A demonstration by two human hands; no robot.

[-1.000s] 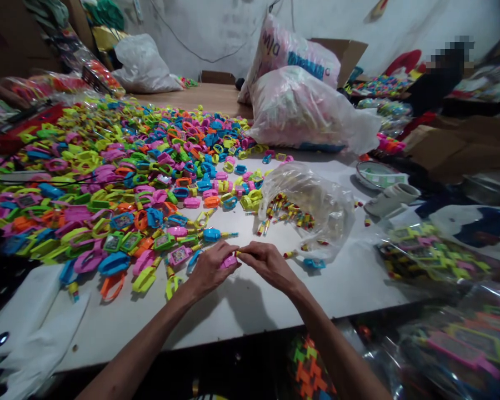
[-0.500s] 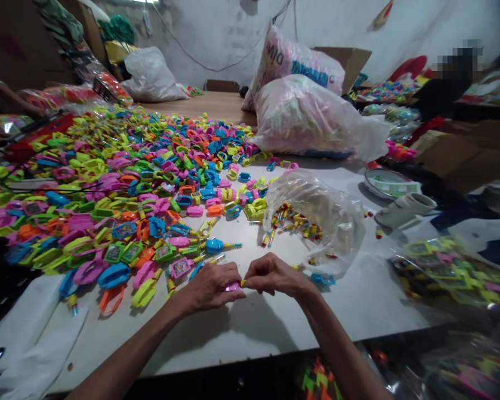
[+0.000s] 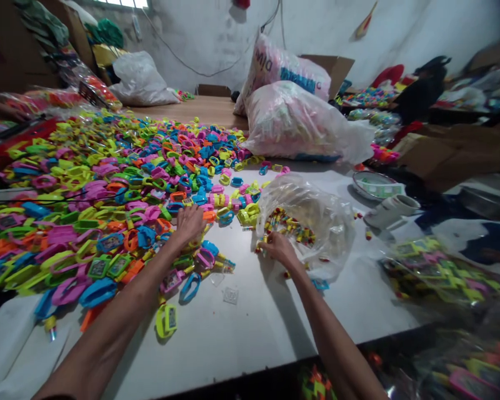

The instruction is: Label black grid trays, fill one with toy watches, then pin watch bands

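Note:
My left hand [image 3: 190, 222] reaches into the near edge of a large heap of toy watches [image 3: 120, 191] in pink, blue, yellow, green and orange. Its fingertips are hidden among the watches, so I cannot see whether they grip one. My right hand [image 3: 279, 247] is at the mouth of a clear plastic bag [image 3: 335, 233], its fingers closed on a small yellow-and-red tube [image 3: 260, 245]. More such tubes [image 3: 294, 225] lie inside the bag. Between my forearms, a pink toy watch [image 3: 205, 258] and a yellow one [image 3: 166, 321] rest on the white table [image 3: 250, 344].
A small clear square piece [image 3: 230, 295] lies on the table. Big stuffed plastic sacks [image 3: 300, 119] stand at the back. On the right are a bowl [image 3: 377, 186], a white mug-like container [image 3: 394, 211] and a bag of watches [image 3: 437, 266]. A person [image 3: 423, 91] is farther back.
My hands, together on a pink toy watch before, have parted. The left moved up and left to the heap; the right moved up to the bag's opening. The pink watch has left my hands.

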